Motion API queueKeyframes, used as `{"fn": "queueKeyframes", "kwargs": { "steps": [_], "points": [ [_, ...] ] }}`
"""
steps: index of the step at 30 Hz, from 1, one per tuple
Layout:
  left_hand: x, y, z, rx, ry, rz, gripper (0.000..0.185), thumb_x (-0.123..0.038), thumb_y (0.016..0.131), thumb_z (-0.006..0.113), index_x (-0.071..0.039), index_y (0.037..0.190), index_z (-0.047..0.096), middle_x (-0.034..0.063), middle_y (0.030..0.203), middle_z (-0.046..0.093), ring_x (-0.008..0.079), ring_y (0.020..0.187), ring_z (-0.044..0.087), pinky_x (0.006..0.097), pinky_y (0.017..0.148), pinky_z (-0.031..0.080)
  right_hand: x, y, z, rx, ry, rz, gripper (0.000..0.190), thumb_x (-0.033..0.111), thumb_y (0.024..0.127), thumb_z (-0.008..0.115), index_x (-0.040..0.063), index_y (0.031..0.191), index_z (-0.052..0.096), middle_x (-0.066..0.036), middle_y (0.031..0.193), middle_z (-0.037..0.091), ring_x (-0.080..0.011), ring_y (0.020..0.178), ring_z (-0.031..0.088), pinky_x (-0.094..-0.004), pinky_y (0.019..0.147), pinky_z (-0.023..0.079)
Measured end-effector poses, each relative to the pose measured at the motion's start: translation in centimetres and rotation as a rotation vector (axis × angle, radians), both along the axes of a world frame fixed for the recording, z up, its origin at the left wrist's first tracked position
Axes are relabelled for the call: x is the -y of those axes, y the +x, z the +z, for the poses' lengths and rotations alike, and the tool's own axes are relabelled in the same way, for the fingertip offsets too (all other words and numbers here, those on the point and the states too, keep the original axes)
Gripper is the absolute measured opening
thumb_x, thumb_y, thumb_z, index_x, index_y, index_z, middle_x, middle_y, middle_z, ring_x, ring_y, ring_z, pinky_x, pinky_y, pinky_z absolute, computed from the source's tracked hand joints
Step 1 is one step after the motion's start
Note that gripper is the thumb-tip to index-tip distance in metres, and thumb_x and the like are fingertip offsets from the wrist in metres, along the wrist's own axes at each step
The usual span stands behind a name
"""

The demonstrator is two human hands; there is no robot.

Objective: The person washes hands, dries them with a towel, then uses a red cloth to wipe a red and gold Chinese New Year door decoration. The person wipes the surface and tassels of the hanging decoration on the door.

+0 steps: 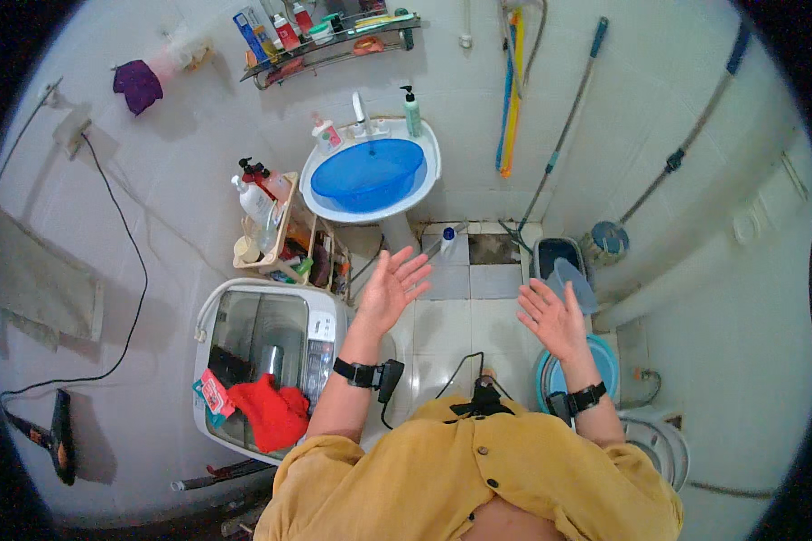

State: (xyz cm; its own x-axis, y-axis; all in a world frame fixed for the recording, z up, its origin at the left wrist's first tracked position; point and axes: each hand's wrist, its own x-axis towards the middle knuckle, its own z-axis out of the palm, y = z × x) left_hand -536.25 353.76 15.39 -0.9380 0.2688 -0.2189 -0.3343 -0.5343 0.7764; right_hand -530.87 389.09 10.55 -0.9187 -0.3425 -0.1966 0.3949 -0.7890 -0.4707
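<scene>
My left hand (394, 287) is held out with its palm up and fingers apart, holding nothing. It hovers over the tiled floor, right of the washing machine (206, 399) and below the pedestal washbasin (436, 152). Palm turned inward and fingers spread, my right hand (556, 319) is also bare. It hangs near a grey bin (575, 247) with a translucent plastic piece (572, 280) in it. Under my right forearm are stacked light-blue basins (607, 365). A blue plastic basin (369, 172) sits in the washbasin under the faucet (360, 111).
A red cloth (271, 412) lies on the washing machine lid. Bottles crowd a plastic rack (284, 209) beside it. A blue-capped bottle (448, 240) stands on the floor. A mop (609, 240) and a long-handled pole (568, 111) lean at the right. A hair dryer (61, 436) hangs left.
</scene>
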Motion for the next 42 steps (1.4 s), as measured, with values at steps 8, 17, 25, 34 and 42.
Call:
{"fn": "queueKeyframes", "kwargs": {
  "steps": [8,17,25,34,42],
  "points": [
    [5.2,-11.3,-0.1,0.049,0.099,0.351,0.076,-0.059,0.105,0.033,0.001,0.153,0.030,0.0226,0.150,0.045,0.0323,0.136,0.048,0.0470,0.111,0.043,5.5,-19.7,3.6,-0.135,0.312,0.392,0.070,0.063,0.104,0.031,0.008,0.142,0.052,-0.009,0.140,0.057,-0.0239,0.126,0.055,-0.0444,0.106,0.043],
    [10.8,-25.7,-2.3,0.109,0.088,0.459,0.088,-0.061,0.103,0.039,0.005,0.156,0.017,0.0274,0.155,0.033,0.0357,0.142,0.040,0.0488,0.114,0.038,13.5,-38.2,5.2,-0.273,0.580,0.648,0.066,0.061,0.105,0.034,0.008,0.138,0.055,-0.009,0.135,0.059,-0.0235,0.122,0.057,-0.0397,0.104,0.046],
    [14.9,-37.4,-5.3,0.408,0.262,0.502,0.085,-0.057,0.104,0.041,0.004,0.157,0.014,0.0274,0.158,0.029,0.0386,0.140,0.041,0.0537,0.112,0.037,19.8,-51.2,5.7,-0.463,1.026,0.869,0.060,0.056,0.103,0.045,0.007,0.135,0.057,-0.008,0.132,0.059,-0.0189,0.119,0.059,-0.0359,0.100,0.048],
    [14.0,-41.6,-6.9,0.539,0.082,0.635,0.090,-0.061,0.103,0.037,0.004,0.158,0.009,0.0265,0.162,0.019,0.0379,0.147,0.028,0.0537,0.119,0.023,29.4,-65.6,-4.0,-0.554,1.192,1.313,0.054,0.055,0.097,0.058,0.006,0.118,0.065,-0.008,0.116,0.065,-0.0210,0.103,0.065,-0.0361,0.089,0.054],
    [12.7,-45.7,-9.2,0.672,0.045,0.806,0.089,-0.062,0.103,0.035,0.003,0.159,0.009,0.0251,0.163,0.018,0.0404,0.146,0.029,0.0567,0.118,0.023,35.8,-69.5,-11.2,-0.614,1.206,1.531,0.058,0.056,0.095,0.057,0.002,0.114,0.067,-0.013,0.105,0.068,-0.0262,0.099,0.067,-0.0427,0.086,0.056]
  ]
}}
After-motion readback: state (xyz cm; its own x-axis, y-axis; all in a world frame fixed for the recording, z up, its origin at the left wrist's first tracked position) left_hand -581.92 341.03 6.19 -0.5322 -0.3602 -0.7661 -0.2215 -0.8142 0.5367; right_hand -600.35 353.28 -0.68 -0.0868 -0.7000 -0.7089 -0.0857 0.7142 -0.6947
